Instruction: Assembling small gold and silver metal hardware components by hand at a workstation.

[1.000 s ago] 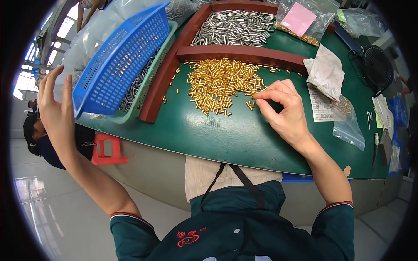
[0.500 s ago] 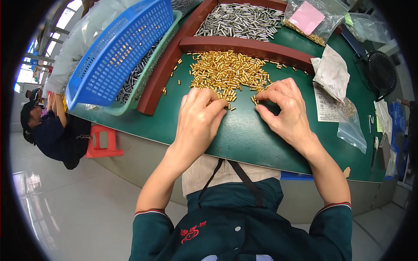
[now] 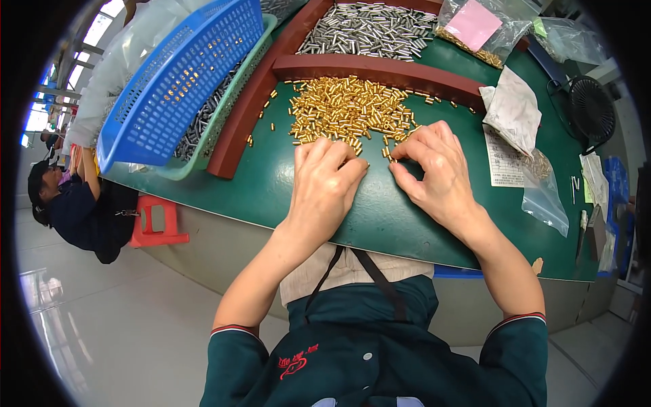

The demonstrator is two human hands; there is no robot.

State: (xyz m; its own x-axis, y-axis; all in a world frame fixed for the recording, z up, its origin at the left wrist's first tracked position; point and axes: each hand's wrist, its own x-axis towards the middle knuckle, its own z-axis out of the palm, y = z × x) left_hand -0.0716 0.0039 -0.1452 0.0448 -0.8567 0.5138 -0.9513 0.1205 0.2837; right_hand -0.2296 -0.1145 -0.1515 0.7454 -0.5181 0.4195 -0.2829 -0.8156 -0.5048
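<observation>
A heap of small gold-coloured metal cylinders (image 3: 346, 108) lies on the green table mat (image 3: 271, 190), inside a dark red wooden frame (image 3: 380, 70). My left hand (image 3: 324, 186) rests palm down at the heap's near edge, fingers together over a few cylinders. My right hand (image 3: 434, 173) is beside it, its fingertips curled and pinching at loose cylinders near the heap's right front. Whether either hand holds a piece is hidden by the fingers.
Silver cylinders (image 3: 369, 30) fill the frame's far section. A blue plastic basket (image 3: 180, 81) leans in a green tray (image 3: 196, 152) at left. Plastic bags (image 3: 542, 197), papers (image 3: 505, 156) and a black fan (image 3: 591, 108) sit at right. Another person (image 3: 74, 203) crouches by a red stool (image 3: 156, 224).
My left hand came down from the raised position at far left onto the table beside the heap, then slid slightly nearer the right hand. The right hand stayed at the heap's edge.
</observation>
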